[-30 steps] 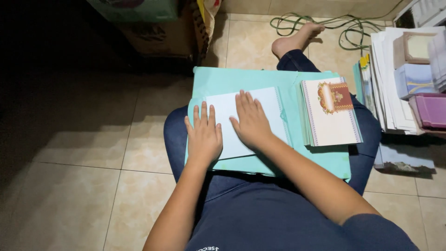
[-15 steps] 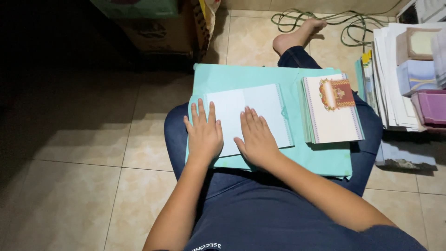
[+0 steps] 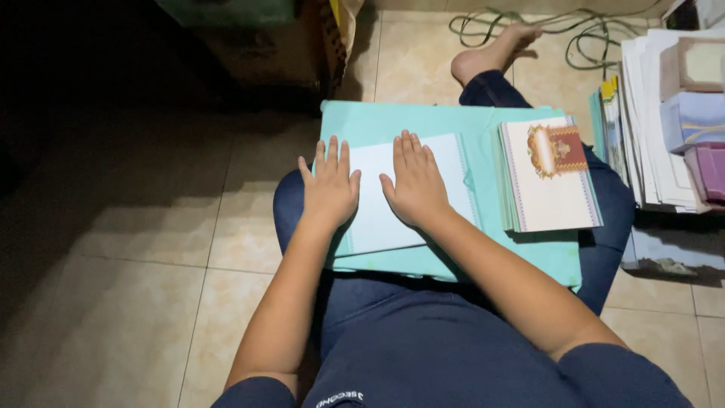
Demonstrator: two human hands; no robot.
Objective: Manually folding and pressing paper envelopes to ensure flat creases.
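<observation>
1. Head view, centre of the frame: the left hand (image 3: 330, 189) lies flat, palm down, on the left edge of a pale blue folded sheet (image 3: 445, 162), fingers straight and slightly spread, gripping nothing.
2. Just right of it, the right hand (image 3: 414, 183) also presses flat on the same sheet, fingers straight and close together, thumb pointing towards the left hand; the two hands are near each other but apart.
3. The sheet rests on a teal board (image 3: 393, 121) laid across the person's lap.
4. To the right, on the same board, lies a stack of cards (image 3: 547, 196) with a red and gold ornament on top, just beside the sheet.
5. At the right edge of the frame, piles of paper and envelopes (image 3: 672, 121) lie on the tiled floor (image 3: 151, 302).
6. Upper middle: a bare foot (image 3: 491, 57) beside a green cable (image 3: 589, 38).
</observation>
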